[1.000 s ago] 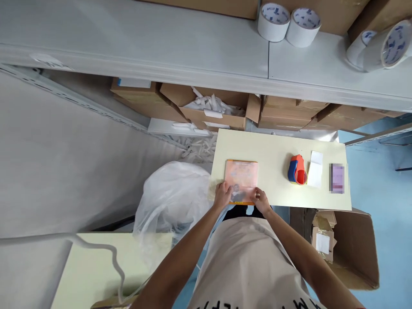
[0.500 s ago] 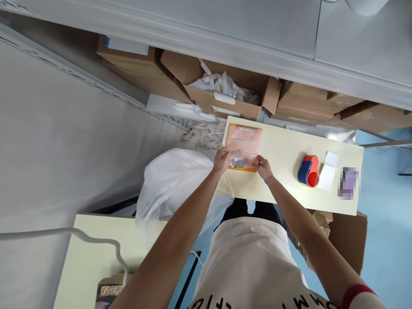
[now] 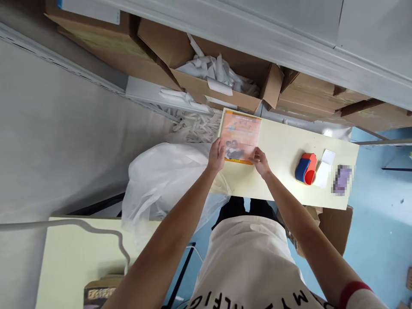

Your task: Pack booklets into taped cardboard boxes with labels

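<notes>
An orange book in a clear plastic sleeve lies at the far left corner of the pale yellow table. My left hand grips its near left corner with the fingers curled over the edge. My right hand pinches its near right corner. Both arms reach forward from my body to the book.
A red and blue tape dispenser, white paper slips and a blurred purple item lie on the table's right part. A white plastic bag hangs left of the table. Open cardboard boxes with white strips stand behind. A second table is at lower left.
Both hands have slid the book away from me, from the table's near edge to its far left corner. The view has dropped, so the upper shelf with the tape rolls has gone out of sight.
</notes>
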Demonstrator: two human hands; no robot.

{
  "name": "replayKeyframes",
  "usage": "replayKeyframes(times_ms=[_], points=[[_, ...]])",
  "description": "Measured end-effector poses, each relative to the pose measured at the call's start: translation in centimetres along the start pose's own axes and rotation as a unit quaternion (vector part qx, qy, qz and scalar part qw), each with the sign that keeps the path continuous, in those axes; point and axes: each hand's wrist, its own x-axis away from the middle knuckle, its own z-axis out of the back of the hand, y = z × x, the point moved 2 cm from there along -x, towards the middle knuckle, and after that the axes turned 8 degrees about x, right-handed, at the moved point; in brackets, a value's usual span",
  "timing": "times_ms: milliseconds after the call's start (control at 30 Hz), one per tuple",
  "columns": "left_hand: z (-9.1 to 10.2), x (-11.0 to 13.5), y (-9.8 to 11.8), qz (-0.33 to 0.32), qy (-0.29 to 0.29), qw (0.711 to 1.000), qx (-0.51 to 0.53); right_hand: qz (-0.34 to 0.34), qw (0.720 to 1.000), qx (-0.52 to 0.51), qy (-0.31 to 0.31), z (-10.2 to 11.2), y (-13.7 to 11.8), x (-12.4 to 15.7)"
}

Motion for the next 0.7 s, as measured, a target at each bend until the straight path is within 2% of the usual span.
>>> replayKeyframes(times_ms=[100,167,267,333,400,500,700], points=[[0.0,3.0,2.0,-0.063,0.005,0.997,-0.054,-0.045,0.998,-0.028,0.040,0.5,0.4,1.7],[-0.1,5.7,3.0,-0.064,0.003,0.995,-0.079,-0.064,0.996,-0.032,0.051,1.0,0.7,3.5],[-0.3,9.9,4.0,-0.017,-0.007,0.996,-0.087,-0.083,0.995,-0.042,0.039,2.0,1.6,7.0],[-0.5,12.3,4.2,0.039,-0.005,0.998,-0.048,-0.093,0.994,-0.052,0.021,2.9,2.2,9.4],[-0.8,14.3,4.5,0.112,0.022,0.993,0.023,-0.095,0.994,-0.062,0.004,3.9,2.8,11.6],[-1.7,16.7,5.4,0.165,0.080,0.976,0.119,-0.078,0.994,-0.067,-0.028,5.4,3.2,14.2],[-4.1,19.7,8.3,0.142,0.141,0.963,0.183,0.039,0.990,0.007,-0.133,8.2,3.2,16.2]])
